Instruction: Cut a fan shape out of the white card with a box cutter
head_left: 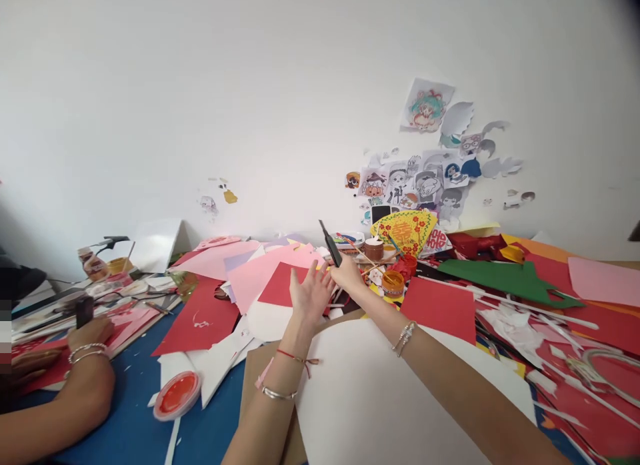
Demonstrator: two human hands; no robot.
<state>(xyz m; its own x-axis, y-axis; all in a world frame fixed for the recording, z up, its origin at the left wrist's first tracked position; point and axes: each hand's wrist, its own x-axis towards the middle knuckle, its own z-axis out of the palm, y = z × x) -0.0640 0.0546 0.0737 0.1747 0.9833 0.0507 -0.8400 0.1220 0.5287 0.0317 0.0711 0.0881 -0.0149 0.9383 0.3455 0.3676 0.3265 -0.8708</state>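
Note:
My right hand (349, 274) is closed around a black craft knife (332, 247), whose narrow tip points up and to the left. Close beside it, my left hand (311, 293) is open, palm turned up and fingers spread, holding nothing. Both hands are raised over the cluttered table, in front of red paper (280, 285) and pink paper (250, 276). Below my forearms lies a large white sheet (370, 392), partly resting on brown cardboard (257, 372).
At left, a co-worker's hand (93, 332) holds a dark object over red paper. An open red paint lid (177, 395) lies on the blue tabletop (135, 398). Orange paint (393, 283), a yellow fan-shaped decoration (405, 232) and green paper (505, 278) lie behind and right.

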